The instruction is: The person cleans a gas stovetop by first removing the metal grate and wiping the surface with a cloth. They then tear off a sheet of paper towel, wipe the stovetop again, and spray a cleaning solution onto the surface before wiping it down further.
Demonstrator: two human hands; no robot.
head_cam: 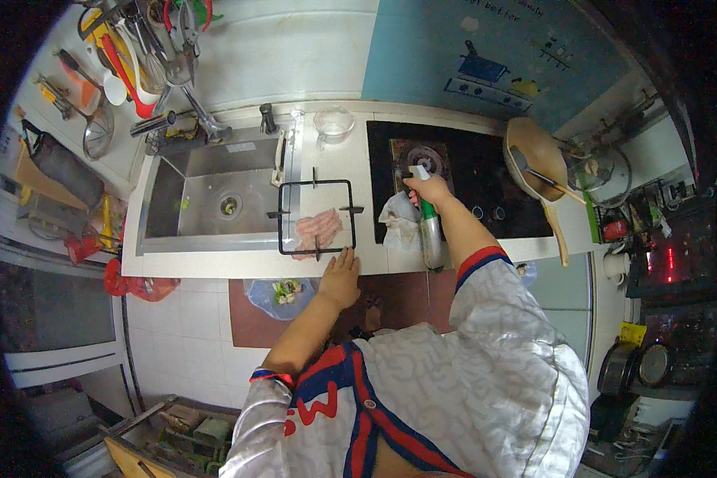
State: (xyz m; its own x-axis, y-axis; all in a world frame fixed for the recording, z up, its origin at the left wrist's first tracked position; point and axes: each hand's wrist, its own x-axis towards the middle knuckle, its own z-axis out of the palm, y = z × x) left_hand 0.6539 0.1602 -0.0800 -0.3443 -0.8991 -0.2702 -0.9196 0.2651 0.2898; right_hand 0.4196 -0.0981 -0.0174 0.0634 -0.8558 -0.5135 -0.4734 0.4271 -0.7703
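Note:
My right hand (431, 190) grips a spray bottle (431, 239) by its neck, below the white trigger head. The bottle, green at the top, is held over the left part of a black gas hob (484, 173). Just left of it lies a crumpled, stained white cloth (401, 224) at the hob's front. An uncovered burner (421, 158) sits beyond my hand. My left hand (342, 278) rests flat at the counter's front edge, its fingertips by a corner of a black pan support (352, 224). Inside that square frame, and partly under it, lies a pink cloth (321, 227).
A steel sink (206, 191) is set into the counter at left. A glass measuring jug (333, 124) stands at the back. On the hob's right a wok (538, 158) holds a utensil, its wooden handle (555, 233) overhanging the front. A bin (281, 299) with scraps is below.

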